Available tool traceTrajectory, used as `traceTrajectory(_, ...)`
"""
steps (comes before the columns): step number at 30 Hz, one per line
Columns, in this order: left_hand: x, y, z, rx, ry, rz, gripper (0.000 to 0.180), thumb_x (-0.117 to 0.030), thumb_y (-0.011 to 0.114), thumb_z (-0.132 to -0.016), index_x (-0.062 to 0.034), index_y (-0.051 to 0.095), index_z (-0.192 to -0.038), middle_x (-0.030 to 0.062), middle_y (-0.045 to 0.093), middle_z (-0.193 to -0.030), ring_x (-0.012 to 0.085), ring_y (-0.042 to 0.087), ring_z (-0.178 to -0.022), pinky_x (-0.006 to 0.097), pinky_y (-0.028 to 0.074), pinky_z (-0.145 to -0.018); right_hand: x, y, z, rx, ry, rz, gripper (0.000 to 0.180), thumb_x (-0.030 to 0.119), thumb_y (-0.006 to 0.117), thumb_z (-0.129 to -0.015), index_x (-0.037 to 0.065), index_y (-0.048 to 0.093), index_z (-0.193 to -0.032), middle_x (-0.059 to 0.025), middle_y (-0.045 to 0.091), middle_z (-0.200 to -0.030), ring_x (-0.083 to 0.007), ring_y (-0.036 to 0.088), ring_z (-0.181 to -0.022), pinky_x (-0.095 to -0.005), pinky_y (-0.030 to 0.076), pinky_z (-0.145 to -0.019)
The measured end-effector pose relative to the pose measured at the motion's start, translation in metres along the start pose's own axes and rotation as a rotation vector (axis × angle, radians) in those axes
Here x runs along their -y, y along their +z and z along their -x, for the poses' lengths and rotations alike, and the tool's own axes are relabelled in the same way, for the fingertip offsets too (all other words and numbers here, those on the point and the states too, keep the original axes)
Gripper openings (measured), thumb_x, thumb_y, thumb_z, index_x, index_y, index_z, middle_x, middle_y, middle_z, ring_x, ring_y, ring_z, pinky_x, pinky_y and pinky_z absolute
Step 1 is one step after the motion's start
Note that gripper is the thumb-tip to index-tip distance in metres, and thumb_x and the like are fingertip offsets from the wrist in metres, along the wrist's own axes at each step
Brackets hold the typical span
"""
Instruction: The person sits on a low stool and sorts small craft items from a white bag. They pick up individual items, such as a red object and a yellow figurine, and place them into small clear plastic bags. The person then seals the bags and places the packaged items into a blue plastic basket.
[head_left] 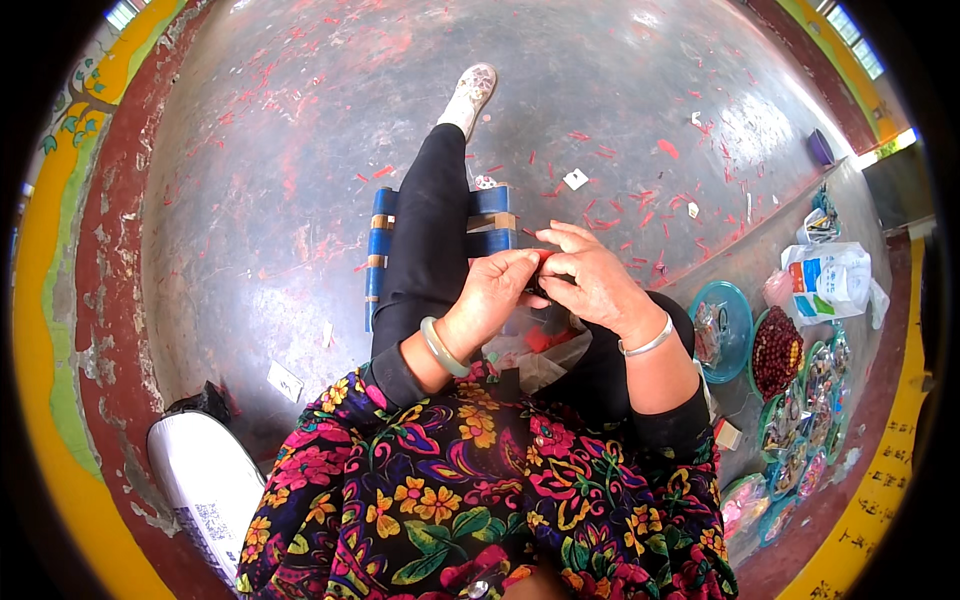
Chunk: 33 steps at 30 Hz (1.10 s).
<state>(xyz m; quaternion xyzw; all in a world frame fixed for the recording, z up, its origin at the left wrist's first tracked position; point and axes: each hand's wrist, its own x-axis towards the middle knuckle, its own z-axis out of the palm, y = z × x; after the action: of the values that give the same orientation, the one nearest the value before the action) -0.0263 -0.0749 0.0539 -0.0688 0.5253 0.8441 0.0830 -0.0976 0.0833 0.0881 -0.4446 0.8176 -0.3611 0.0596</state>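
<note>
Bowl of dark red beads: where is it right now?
In the head view the bowl of dark red beads sits on the floor at the person's right, beside the teal bowl and just above a row of small packets, past the right hand.

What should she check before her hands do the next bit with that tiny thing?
1. Both hands meet on the piece: ok. The left hand and right hand pinch together over the lap.
2. The small dark piece is in sight: not ok, fingers mostly hide it.
3. What kind of piece it is: cannot tell.
4. The clear bag sits under the hands to catch a drop: ok.
5. More supplies within reach: ok. The bowl of dark red beads stands on the person's right.
6. Bracelets clear of the fingers: ok, both sit back on the wrists.
</note>
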Motion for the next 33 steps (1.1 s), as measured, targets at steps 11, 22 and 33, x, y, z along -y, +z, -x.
traceTrajectory(11,-0.007,-0.003,0.001,0.029,-0.052,0.144,0.031,-0.023,0.044,-0.095,0.0016,0.057,-0.11,0.0061,0.062,-0.095,0.0103,0.06,-0.08,0.023,0.053,-0.066,-0.001,0.001,-0.002,-0.078,0.123,-0.153,0.014,0.007,0.069,-0.067,0.007,0.065,-0.081,-0.0168,0.056,-0.119,-0.0311,0.045,-0.12,-0.0381,0.04,-0.096)
traceTrajectory(22,-0.006,-0.001,0.002,0.023,-0.061,0.101,0.03,-0.021,0.043,-0.096,0.0019,0.058,-0.108,0.0065,0.063,-0.093,0.0119,0.061,-0.081,0.022,0.053,-0.067,0.001,-0.001,-0.001,0.043,0.135,-0.237,0.011,0.014,0.067,-0.072,0.005,0.065,-0.078,-0.0205,0.055,-0.119,-0.0348,0.044,-0.12,-0.0405,0.038,-0.096)
traceTrajectory(33,-0.012,0.003,0.003,-0.01,-0.068,0.147,0.029,-0.022,0.043,-0.096,0.0001,0.059,-0.107,0.0055,0.064,-0.096,0.01,0.061,-0.081,0.022,0.053,-0.065,0.007,0.004,-0.004,-0.153,0.161,-0.224,0.012,0.006,0.069,-0.067,0.007,0.065,-0.078,-0.0164,0.059,-0.112,-0.0301,0.049,-0.115,-0.0373,0.041,-0.094)
